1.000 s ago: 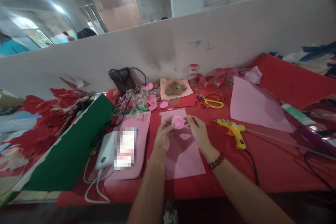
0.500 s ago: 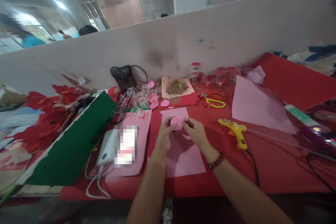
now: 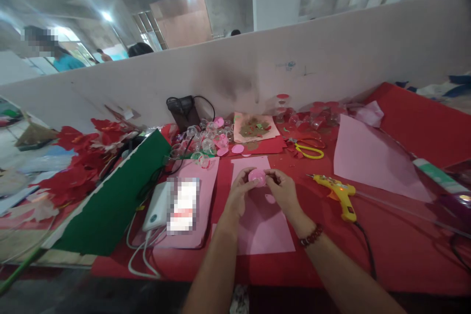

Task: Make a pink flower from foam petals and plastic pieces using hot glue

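Between both hands, above a pink sheet (image 3: 265, 235), is a round pink disc (image 3: 257, 177) with what looks like a small clear plastic cup against it. My left hand (image 3: 240, 190) grips its left edge, fingers closed around it. On the opposite edge, my right hand (image 3: 281, 189) pinches with thumb and fingertips; a bead bracelet circles that wrist. A small pink scrap (image 3: 270, 198) lies on the sheet beside the right hand. Further right rests a yellow glue gun (image 3: 336, 194), its nozzle pointing left and its orange light glowing.
Clear plastic cups (image 3: 209, 144) are heaped at the back left, near pink discs (image 3: 237, 149). Yellow-handled scissors (image 3: 309, 151) lie behind the glue gun. On the left are a white power bank (image 3: 158, 206), a green board (image 3: 110, 206) and red paper flowers (image 3: 77, 167). Several people appear beyond the partition (image 3: 235, 68).
The camera view has turned slightly left and up, so everything sits further right and lower. Both hands keep hold of the pink disc, which now looks a little more tilted.
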The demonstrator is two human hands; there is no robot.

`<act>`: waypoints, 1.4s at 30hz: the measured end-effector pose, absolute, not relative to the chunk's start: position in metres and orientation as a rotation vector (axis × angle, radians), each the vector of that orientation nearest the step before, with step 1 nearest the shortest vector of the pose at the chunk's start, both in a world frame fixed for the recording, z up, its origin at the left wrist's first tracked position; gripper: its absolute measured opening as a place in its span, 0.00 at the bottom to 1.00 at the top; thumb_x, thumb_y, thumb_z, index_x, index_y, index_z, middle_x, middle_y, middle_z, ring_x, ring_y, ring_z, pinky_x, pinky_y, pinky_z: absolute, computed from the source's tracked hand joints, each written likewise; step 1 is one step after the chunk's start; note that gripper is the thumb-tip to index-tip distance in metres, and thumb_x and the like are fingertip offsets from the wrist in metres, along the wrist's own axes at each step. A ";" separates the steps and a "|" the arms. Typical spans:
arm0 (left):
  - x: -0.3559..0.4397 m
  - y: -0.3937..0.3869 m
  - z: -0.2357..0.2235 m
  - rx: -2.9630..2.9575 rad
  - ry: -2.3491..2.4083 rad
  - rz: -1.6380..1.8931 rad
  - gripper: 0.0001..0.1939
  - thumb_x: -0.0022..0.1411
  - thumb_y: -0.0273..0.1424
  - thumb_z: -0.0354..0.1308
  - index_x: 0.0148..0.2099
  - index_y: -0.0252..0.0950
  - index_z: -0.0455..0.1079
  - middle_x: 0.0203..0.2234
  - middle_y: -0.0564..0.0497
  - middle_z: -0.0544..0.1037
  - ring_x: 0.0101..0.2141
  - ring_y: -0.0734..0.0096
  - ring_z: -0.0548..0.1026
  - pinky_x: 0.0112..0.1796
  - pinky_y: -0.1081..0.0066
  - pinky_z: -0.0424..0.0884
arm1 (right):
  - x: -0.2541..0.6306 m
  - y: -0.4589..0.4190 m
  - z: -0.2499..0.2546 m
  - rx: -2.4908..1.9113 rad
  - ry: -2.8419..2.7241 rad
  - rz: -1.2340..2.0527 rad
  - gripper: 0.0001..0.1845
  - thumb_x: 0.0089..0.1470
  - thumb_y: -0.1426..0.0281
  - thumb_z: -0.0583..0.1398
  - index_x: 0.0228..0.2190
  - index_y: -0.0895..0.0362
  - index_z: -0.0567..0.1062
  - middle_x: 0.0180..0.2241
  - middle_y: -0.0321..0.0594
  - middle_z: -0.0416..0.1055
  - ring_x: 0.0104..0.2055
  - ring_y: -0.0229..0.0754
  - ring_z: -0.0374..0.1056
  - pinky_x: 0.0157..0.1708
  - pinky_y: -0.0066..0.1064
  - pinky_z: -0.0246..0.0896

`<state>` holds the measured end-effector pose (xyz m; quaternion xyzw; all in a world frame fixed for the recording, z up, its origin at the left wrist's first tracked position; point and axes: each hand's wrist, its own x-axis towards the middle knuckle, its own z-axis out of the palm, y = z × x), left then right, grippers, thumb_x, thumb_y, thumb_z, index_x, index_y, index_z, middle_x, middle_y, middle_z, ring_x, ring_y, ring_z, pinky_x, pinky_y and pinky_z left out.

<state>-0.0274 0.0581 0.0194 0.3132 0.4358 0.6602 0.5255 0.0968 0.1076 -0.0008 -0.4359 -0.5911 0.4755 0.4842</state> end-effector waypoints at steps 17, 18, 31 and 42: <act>-0.028 0.056 0.017 0.844 1.067 1.567 0.18 0.45 0.26 0.65 0.41 0.39 0.71 0.36 0.52 0.74 0.38 0.70 0.70 0.40 0.73 0.65 | 0.099 0.105 -0.001 -1.136 -1.524 1.085 0.13 0.48 0.64 0.57 0.32 0.57 0.76 0.33 0.42 0.77 0.32 0.43 0.70 0.34 0.33 0.64; -0.027 0.056 0.018 0.839 1.076 1.565 0.19 0.44 0.26 0.66 0.41 0.39 0.71 0.36 0.52 0.74 0.38 0.71 0.70 0.39 0.73 0.65 | 0.099 0.106 -0.002 -1.126 -1.519 1.084 0.13 0.48 0.64 0.57 0.32 0.57 0.77 0.33 0.42 0.77 0.33 0.43 0.71 0.35 0.33 0.64; -0.028 0.057 0.018 0.801 1.121 1.566 0.20 0.41 0.25 0.67 0.40 0.38 0.72 0.36 0.51 0.75 0.37 0.70 0.71 0.38 0.72 0.65 | 0.097 0.103 0.003 -1.080 -1.438 1.151 0.10 0.47 0.66 0.58 0.31 0.57 0.75 0.29 0.39 0.75 0.30 0.41 0.68 0.31 0.30 0.63; -0.027 0.058 0.018 0.717 1.037 1.715 0.21 0.42 0.24 0.66 0.42 0.38 0.71 0.35 0.51 0.75 0.37 0.70 0.72 0.37 0.72 0.66 | 0.093 0.102 0.001 -0.991 -1.337 1.407 0.11 0.48 0.62 0.59 0.28 0.57 0.73 0.25 0.36 0.70 0.24 0.36 0.63 0.24 0.26 0.59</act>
